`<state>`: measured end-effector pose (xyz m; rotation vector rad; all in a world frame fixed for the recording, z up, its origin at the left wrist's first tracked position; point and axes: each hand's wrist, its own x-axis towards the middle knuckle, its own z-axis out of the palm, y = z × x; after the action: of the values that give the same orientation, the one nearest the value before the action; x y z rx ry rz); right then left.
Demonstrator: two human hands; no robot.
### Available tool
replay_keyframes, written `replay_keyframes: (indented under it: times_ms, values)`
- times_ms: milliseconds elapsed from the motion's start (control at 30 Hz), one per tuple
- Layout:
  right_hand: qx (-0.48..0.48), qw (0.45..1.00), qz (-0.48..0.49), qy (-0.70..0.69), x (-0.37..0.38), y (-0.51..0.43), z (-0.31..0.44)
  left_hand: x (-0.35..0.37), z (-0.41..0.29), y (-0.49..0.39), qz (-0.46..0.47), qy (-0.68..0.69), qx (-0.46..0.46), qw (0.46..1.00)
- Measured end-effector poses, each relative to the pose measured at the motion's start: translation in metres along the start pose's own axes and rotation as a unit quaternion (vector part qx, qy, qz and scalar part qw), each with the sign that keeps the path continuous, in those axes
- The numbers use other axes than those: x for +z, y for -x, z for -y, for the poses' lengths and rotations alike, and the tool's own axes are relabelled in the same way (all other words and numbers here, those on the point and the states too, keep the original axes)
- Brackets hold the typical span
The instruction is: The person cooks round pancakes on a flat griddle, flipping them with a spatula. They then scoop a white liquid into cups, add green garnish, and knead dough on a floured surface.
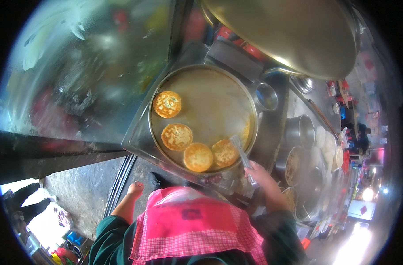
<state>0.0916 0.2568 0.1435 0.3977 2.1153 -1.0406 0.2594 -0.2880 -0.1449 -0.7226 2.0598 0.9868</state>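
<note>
My right hand (257, 172) grips a pair of metal tongs (244, 157) at the lower right of a large round griddle pan (204, 96). The tong tips rest at the right edge of a browned flatbread (224, 153); whether they pinch it I cannot tell. Left of it lies a paler golden flatbread (198, 157), almost touching. Two more browned flatbreads, a middle one (177, 136) and an upper one (167, 104), lie along the pan's left side. My left hand (136, 188) hangs apart from the pan, fingers curled, nothing visible in it.
A large metal lid (287, 29) looms above the pan's upper right. Beside the pan stands a small metal cup (266, 96). Metal pots (302, 131) and pale dough rounds (328, 145) crowd the right counter. A smeared, cloudy panel (85, 76) borders the left.
</note>
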Motion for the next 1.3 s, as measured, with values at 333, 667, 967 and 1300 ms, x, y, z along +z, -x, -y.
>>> replay_keyframes:
  times_ms: [333,667,967,1300]
  values:
    - [0.035,0.995,-0.087,-0.028,0.045,0.026,-0.013,-0.007,-0.009,-0.011,0.001,-0.054,0.074,0.996]
    - [0.096,0.976,-0.105,-0.164,0.147,0.061,0.008,-0.071,-0.013,-0.031,0.054,-0.091,0.05,0.993]
    - [0.164,0.894,-0.408,-0.08,0.169,0.139,-0.092,-0.099,0.045,-0.067,0.104,-0.197,0.18,0.958]
    - [0.229,0.875,-0.387,0.178,0.155,0.144,-0.214,-0.077,0.007,-0.044,0.16,-0.255,0.262,0.917]
